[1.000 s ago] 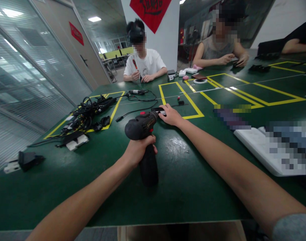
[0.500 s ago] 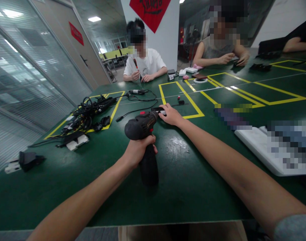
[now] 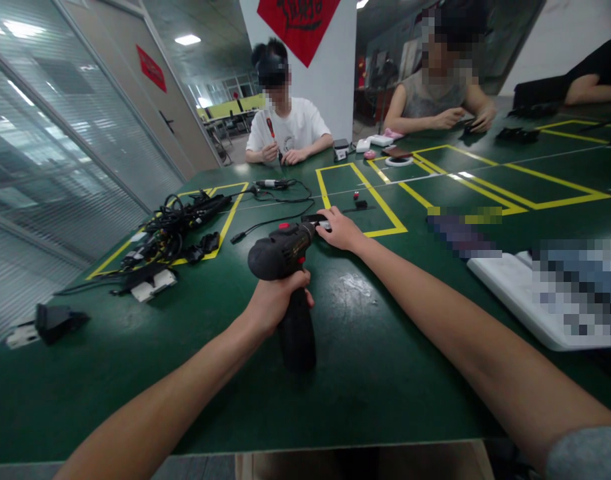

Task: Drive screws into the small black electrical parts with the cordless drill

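My left hand (image 3: 276, 301) is wrapped round the grip of a black cordless drill (image 3: 285, 267) with a red button on top. The drill stands over the green table (image 3: 365, 360), its nose pointing away from me. My right hand (image 3: 341, 230) reaches to the drill's tip, fingers closed over a small black part (image 3: 315, 219) lying on the table there. What the drill tip touches is hidden by that hand.
A tangle of black cables and adapters (image 3: 178, 223) lies at the left inside yellow tape lines. A black plug (image 3: 50, 320) sits far left. A white tray (image 3: 525, 297) is at the right. Three other people sit at the far side, one holding a red screwdriver (image 3: 270, 130).
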`<state>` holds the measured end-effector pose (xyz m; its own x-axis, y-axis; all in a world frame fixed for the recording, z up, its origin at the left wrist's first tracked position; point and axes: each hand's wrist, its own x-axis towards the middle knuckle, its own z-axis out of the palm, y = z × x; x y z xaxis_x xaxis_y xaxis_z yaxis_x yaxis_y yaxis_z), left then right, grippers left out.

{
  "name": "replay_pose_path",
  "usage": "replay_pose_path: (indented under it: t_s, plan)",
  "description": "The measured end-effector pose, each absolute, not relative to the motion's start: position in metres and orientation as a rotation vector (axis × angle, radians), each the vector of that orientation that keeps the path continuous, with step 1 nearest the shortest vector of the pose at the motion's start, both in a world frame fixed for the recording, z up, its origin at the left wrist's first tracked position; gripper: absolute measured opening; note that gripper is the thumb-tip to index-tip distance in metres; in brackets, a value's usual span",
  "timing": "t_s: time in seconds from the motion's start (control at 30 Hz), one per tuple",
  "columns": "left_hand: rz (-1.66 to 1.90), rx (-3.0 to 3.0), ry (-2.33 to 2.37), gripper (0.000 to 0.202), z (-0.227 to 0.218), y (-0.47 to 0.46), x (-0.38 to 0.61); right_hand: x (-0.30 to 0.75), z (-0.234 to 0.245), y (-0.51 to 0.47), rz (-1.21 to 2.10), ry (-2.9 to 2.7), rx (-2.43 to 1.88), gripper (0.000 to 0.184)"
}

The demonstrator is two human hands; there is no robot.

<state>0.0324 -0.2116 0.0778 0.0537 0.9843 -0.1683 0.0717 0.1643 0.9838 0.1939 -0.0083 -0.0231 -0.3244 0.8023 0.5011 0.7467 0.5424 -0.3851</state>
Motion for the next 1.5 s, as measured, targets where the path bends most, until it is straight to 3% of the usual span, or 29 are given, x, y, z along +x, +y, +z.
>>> replay_pose_path:
  t_s: [1.5]
  plan:
    - [0.977,1.154,1.274,0.018,0.0754,-0.2084,0.0300,0.1936,-0.0251,-0.0064,0.095,-2.115,-1.217,0.048]
